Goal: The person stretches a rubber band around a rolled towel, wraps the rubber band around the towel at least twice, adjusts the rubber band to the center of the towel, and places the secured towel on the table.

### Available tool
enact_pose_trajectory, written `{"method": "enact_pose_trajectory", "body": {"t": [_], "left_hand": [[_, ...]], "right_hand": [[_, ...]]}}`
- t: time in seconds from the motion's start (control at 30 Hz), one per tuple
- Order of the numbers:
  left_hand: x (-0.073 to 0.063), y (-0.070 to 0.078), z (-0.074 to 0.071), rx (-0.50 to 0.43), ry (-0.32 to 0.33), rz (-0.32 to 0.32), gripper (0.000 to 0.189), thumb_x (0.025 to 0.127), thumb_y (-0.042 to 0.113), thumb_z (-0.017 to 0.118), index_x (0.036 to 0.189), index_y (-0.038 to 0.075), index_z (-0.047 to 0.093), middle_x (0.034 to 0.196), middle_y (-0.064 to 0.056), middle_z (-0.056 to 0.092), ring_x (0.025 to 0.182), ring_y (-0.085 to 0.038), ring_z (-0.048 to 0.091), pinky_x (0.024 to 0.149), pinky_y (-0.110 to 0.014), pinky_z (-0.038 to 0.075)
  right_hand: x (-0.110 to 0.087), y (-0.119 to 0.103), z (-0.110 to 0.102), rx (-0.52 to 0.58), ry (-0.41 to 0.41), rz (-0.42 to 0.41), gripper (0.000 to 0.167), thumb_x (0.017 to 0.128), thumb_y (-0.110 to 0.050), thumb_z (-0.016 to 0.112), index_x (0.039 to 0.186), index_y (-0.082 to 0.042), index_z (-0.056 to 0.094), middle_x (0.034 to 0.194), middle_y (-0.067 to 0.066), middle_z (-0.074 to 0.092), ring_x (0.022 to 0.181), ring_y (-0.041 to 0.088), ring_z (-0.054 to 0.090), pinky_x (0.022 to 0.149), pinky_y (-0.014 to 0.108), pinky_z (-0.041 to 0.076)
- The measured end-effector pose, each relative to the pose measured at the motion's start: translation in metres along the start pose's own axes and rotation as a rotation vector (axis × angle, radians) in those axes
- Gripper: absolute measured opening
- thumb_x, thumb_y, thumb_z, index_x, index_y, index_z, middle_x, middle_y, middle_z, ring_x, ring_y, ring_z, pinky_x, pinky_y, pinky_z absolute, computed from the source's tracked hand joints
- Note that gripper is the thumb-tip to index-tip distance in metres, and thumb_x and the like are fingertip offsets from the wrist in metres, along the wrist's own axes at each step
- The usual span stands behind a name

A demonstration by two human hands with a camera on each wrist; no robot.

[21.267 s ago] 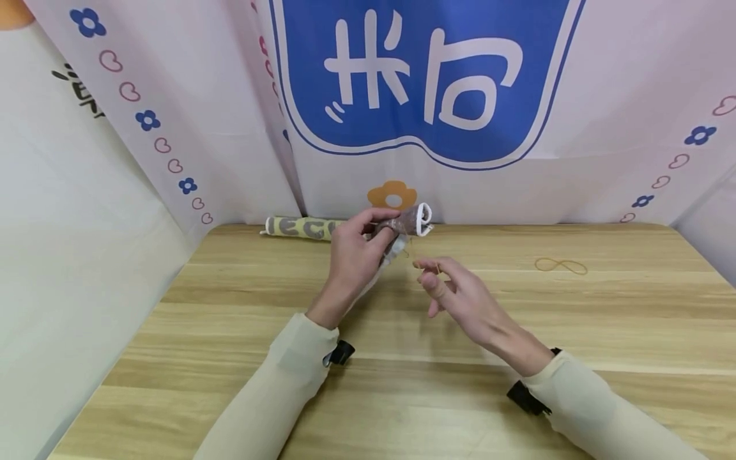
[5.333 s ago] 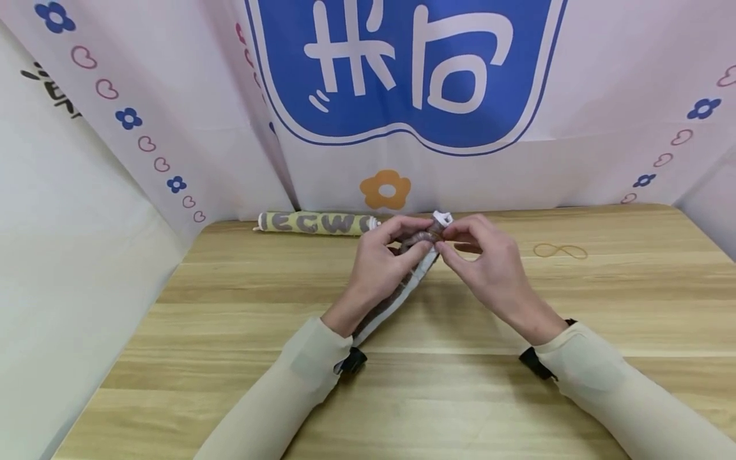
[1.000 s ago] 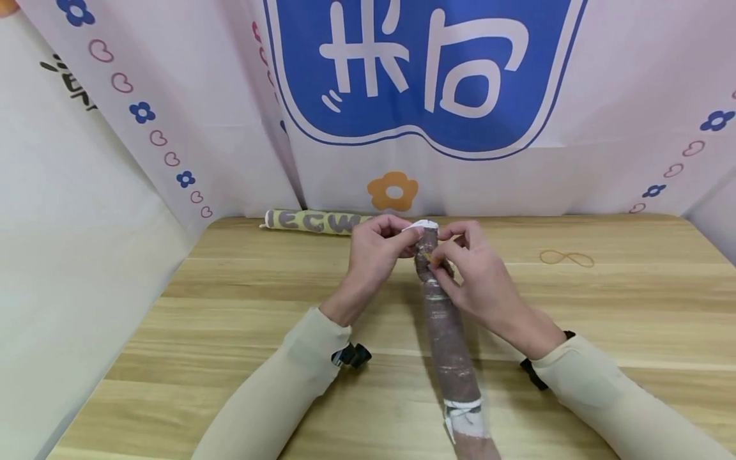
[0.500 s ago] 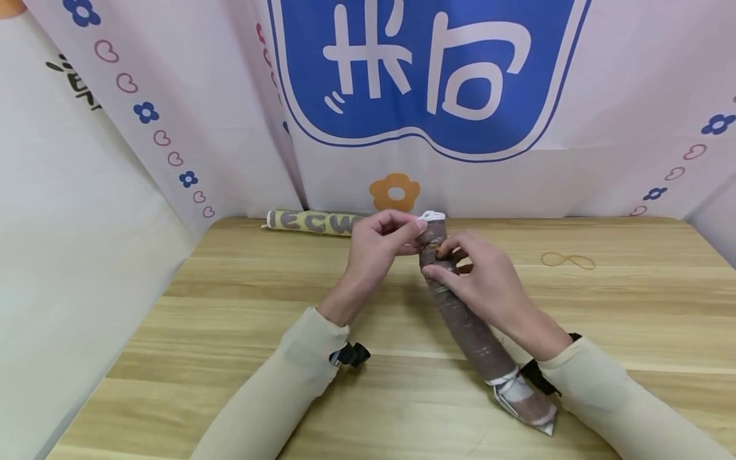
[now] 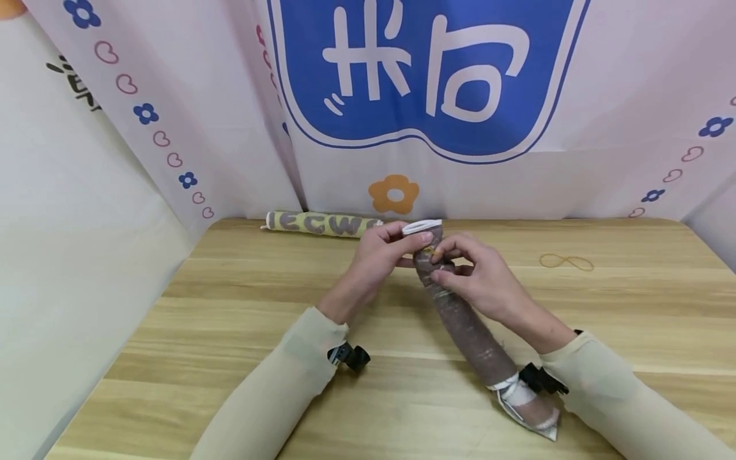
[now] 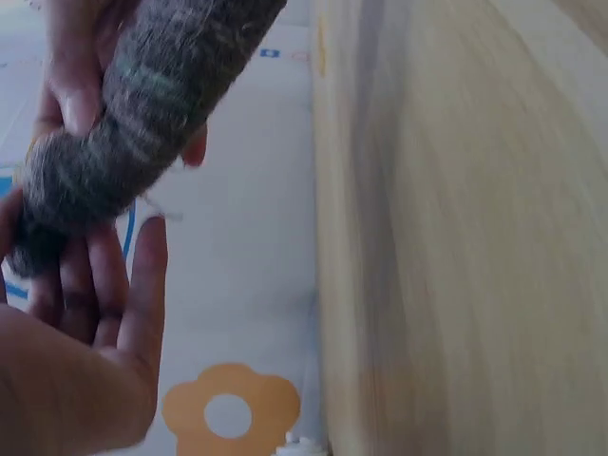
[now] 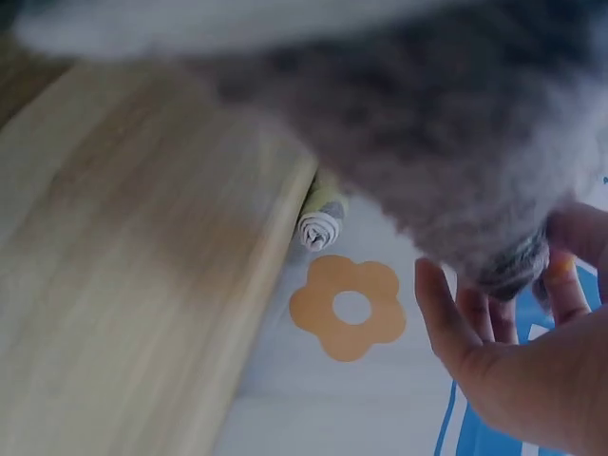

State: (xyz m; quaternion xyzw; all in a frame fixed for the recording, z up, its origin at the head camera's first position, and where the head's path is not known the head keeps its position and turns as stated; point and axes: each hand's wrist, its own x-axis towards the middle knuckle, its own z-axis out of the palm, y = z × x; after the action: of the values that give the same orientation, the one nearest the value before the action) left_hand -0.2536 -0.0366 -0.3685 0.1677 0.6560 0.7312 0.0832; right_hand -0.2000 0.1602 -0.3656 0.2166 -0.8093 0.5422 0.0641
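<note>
A rolled brown towel (image 5: 468, 332) with white trim slants from the back middle toward my right forearm. My left hand (image 5: 376, 255) holds its upper end, thumb on the front just below the white rim. Round the towel near that end sits a yellow-brown rubber band (image 5: 429, 250). My right hand (image 5: 483, 275) pinches at this band with its fingertips, thumb against the towel a little lower. In the left wrist view the towel bends where both hands meet it. The right wrist view shows the towel's fuzzy surface (image 7: 418, 142) close up and blurred.
A yellow rolled towel (image 5: 322, 223) with grey letters lies along the table's back edge, left of the hands. Another rubber band (image 5: 566, 262), twisted into a figure eight, lies on the wooden table (image 5: 230, 306) at right. A printed curtain (image 5: 489, 185) hangs behind.
Earlier my right hand held the rubber band beside the towel; now it is round it. The towel's lower end has swung from my left forearm to my right. The yellow roll stays put.
</note>
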Motion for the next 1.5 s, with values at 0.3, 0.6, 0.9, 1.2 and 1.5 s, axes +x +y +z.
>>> {"method": "enact_pose_trajectory", "body": {"t": [0.3, 0.6, 0.9, 1.2, 1.5], "left_hand": [[-0.003, 0.004, 0.008, 0.082, 0.184, 0.009, 0.018, 0.092, 0.017, 0.084, 0.095, 0.001, 0.076, 0.091, -0.006, 0.069, 0.076, -0.014, 0.067, 0.067, -0.032, 0.063], [-0.006, 0.005, 0.014, 0.199, 0.292, 0.063, 0.021, 0.089, 0.017, 0.087, 0.083, 0.003, 0.073, 0.083, -0.003, 0.066, 0.066, -0.01, 0.064, 0.059, -0.025, 0.059], [-0.007, 0.009, 0.012, 0.244, 0.213, 0.137, 0.024, 0.091, 0.024, 0.085, 0.084, 0.005, 0.072, 0.085, -0.003, 0.066, 0.073, -0.012, 0.064, 0.065, -0.029, 0.061], [-0.001, 0.002, -0.001, -0.047, -0.058, -0.018, 0.007, 0.099, 0.009, 0.071, 0.102, 0.005, 0.067, 0.096, -0.002, 0.074, 0.086, -0.014, 0.07, 0.079, -0.031, 0.061], [-0.004, 0.006, 0.008, -0.003, 0.105, -0.006, 0.025, 0.09, 0.009, 0.084, 0.081, 0.007, 0.061, 0.093, -0.003, 0.067, 0.084, -0.014, 0.067, 0.069, -0.029, 0.061]], "right_hand": [[0.001, 0.006, 0.009, -0.28, 0.09, -0.363, 0.033, 0.085, 0.023, 0.07, 0.086, -0.01, 0.073, 0.118, 0.017, 0.06, 0.109, 0.031, 0.06, 0.091, 0.049, 0.055], [-0.005, 0.005, 0.014, -0.515, 0.152, -0.38, 0.019, 0.086, 0.01, 0.069, 0.09, -0.008, 0.07, 0.118, 0.017, 0.064, 0.106, 0.036, 0.063, 0.082, 0.053, 0.058], [-0.01, -0.011, 0.015, -0.489, 0.119, -0.112, 0.035, 0.089, -0.015, 0.088, 0.105, -0.004, 0.059, 0.105, 0.01, 0.061, 0.083, 0.023, 0.062, 0.066, 0.041, 0.054], [-0.004, -0.005, 0.0, -0.076, 0.018, 0.021, 0.017, 0.094, 0.002, 0.078, 0.104, -0.003, 0.066, 0.104, 0.01, 0.07, 0.1, 0.026, 0.068, 0.086, 0.042, 0.06], [-0.004, 0.002, 0.008, -0.213, 0.051, -0.224, 0.033, 0.089, 0.021, 0.068, 0.084, -0.012, 0.073, 0.108, 0.011, 0.063, 0.102, 0.026, 0.06, 0.08, 0.041, 0.058]]}}
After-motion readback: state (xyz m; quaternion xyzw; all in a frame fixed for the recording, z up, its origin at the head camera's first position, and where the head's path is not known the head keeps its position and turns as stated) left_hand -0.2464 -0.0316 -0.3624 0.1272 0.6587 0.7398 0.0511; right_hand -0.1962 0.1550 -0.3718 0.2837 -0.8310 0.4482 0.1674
